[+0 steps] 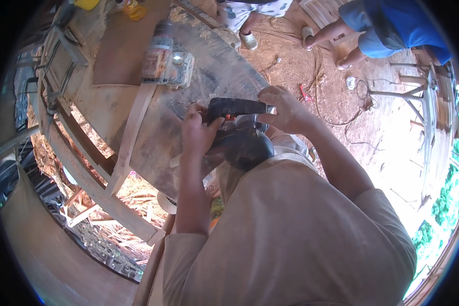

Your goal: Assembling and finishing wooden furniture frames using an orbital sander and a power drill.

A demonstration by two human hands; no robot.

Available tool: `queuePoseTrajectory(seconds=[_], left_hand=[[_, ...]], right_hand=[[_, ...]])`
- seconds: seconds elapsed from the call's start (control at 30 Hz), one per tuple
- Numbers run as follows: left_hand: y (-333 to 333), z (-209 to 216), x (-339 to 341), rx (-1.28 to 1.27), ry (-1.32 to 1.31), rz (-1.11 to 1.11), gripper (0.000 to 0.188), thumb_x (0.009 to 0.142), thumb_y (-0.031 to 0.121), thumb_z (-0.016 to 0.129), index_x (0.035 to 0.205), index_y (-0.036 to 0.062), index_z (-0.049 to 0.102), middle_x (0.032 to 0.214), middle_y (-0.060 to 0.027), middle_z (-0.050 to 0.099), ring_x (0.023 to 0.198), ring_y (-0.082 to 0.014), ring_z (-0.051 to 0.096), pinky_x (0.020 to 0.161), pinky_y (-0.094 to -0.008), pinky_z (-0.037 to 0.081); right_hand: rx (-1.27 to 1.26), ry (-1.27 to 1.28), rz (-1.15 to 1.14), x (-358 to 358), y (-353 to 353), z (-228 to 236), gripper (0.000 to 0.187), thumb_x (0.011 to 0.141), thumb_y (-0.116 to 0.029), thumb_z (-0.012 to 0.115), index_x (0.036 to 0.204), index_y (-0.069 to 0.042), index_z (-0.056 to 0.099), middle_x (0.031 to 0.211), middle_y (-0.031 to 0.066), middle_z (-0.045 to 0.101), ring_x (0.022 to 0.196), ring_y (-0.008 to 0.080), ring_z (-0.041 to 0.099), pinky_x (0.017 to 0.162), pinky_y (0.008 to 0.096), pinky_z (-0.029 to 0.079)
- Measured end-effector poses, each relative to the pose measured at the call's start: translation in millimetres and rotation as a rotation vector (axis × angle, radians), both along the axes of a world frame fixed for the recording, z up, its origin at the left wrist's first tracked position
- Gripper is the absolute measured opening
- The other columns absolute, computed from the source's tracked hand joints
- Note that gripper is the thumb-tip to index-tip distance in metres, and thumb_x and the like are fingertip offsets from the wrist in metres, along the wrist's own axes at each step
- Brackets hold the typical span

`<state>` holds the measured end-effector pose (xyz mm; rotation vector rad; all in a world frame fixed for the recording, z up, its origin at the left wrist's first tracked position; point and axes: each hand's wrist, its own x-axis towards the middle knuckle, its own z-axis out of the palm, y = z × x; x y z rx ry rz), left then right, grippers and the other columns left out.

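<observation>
A black hand-held power tool (242,145) with a long handle and a rounded body is close in front of my torso, over the near edge of a dusty table (209,61). My left hand (201,130) grips the left end of its handle, the thumb beside a small orange-red button. At the other end of the handle, my right hand (285,112) curls its fingers and thumb around a small pale or metallic part. The tool's underside is hidden from view. I cannot make out its exact kind.
On the table, a dusty clear case (181,71) stands beside a brown board (122,48). A long wooden strip (130,137) slants over the left edge. Two people stand at the far side, one in blue (413,28). Cords (336,123) lie across the dirt floor.
</observation>
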<state>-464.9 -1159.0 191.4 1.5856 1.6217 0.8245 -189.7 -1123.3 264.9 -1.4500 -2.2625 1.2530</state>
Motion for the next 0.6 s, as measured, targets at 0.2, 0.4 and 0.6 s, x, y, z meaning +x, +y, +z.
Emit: queuePoseTrajectory(seconds=[0.2,0.4,0.6], left_hand=[[-13,-11,0,-0.225,-0.159,0.01,0.042,0.072,0.014,0.089,0.099,-0.0014,0.06,0.101,-0.0137,0.063,0.088,-0.0254,0.066,0.078,-0.0367,0.053],[-20,-14,6,-0.384,-0.261,0.132,0.044,0.072,0.009,0.086,0.108,0.0009,0.061,0.093,-0.0127,0.064,0.091,-0.0216,0.066,0.082,-0.0358,0.054],[-3,2,7,-0.47,-0.214,-0.077,0.04,0.077,0.006,0.071,0.116,-0.0002,0.062,0.099,-0.0108,0.069,0.089,-0.0192,0.067,0.081,-0.0332,0.052]], right_hand=[[-0.009,0.03,-0.066,4,-14,-16,0.038,0.08,-0.015,0.073,0.112,0.005,0.066,0.116,0.0196,0.063,0.114,0.0385,0.058,0.099,0.0445,0.046],[-0.015,-0.001,-0.043,3,-18,-16,0.034,0.081,-0.017,0.069,0.11,-0.001,0.065,0.101,0.017,0.064,0.104,0.0364,0.061,0.096,0.05,0.043],[-0.037,-0.092,0.019,1,-9,-10,0.037,0.08,-0.019,0.07,0.112,-0.001,0.063,0.099,0.0188,0.065,0.102,0.038,0.062,0.093,0.0498,0.045]])
